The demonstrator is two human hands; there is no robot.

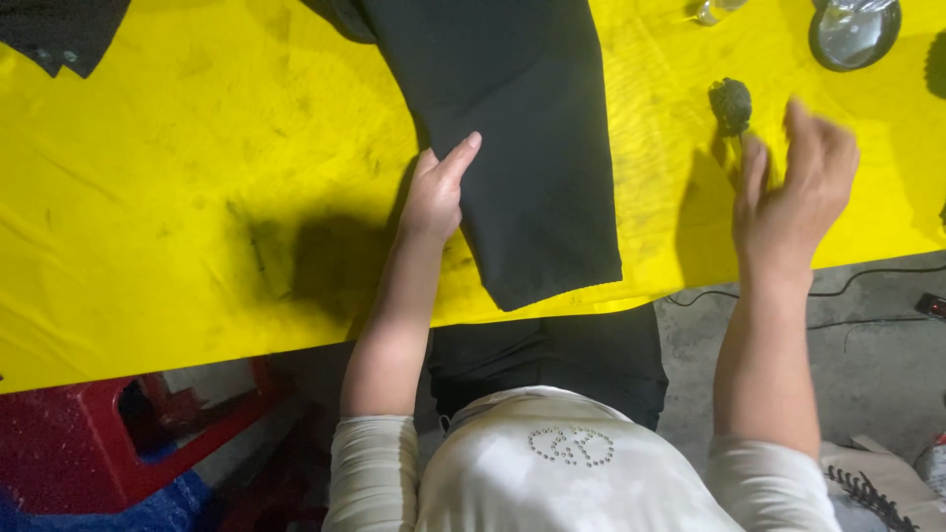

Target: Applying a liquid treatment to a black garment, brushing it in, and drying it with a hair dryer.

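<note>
Here, left hand (435,193) flat on the edge of the black trouser leg (512,148), pinning it to the yellow tabletop (197,197), nothing gripped. Right hand (793,192) open, empty, blurred, just short of a small dark brush-like object (730,104). Smoothing step, seemingly; next calls for closing a grip on that object.

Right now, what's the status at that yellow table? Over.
Left hand flat on the black cloth, open. Right hand open, blurred, beside a small dark lump. Yellow table cover underneath; nothing between the hands.
</note>
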